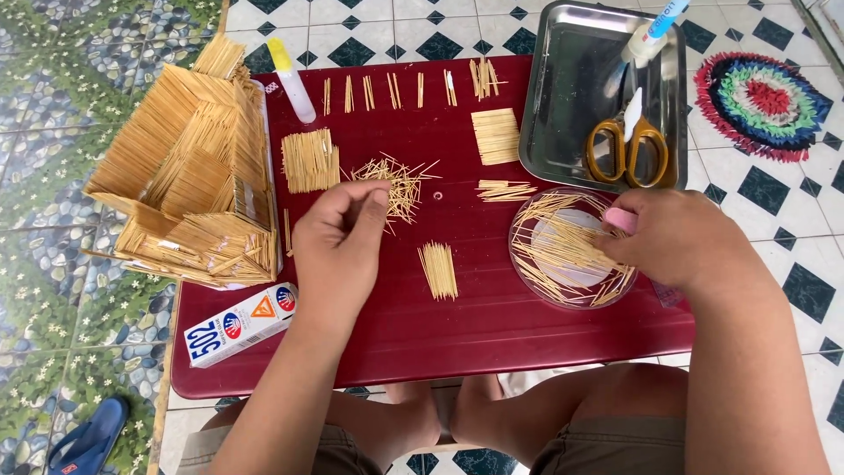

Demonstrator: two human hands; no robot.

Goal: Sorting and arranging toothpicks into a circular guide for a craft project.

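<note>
The left hand [338, 242] pinches a thin toothpick [384, 189], the right hand [673, 237] grips a pink tool [621, 219]; a bump could scatter the round dish [571, 251].

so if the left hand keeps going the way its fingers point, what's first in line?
The left hand points up and slightly right, away from the person. First in line is likely the loose toothpick heap just beyond its fingertips. Height above the table is unclear.

Orange-handled scissors [627, 149] in a steel tray [563, 97] — toothpick house [193, 189], glue box [239, 324], round rug [760, 104].
</note>
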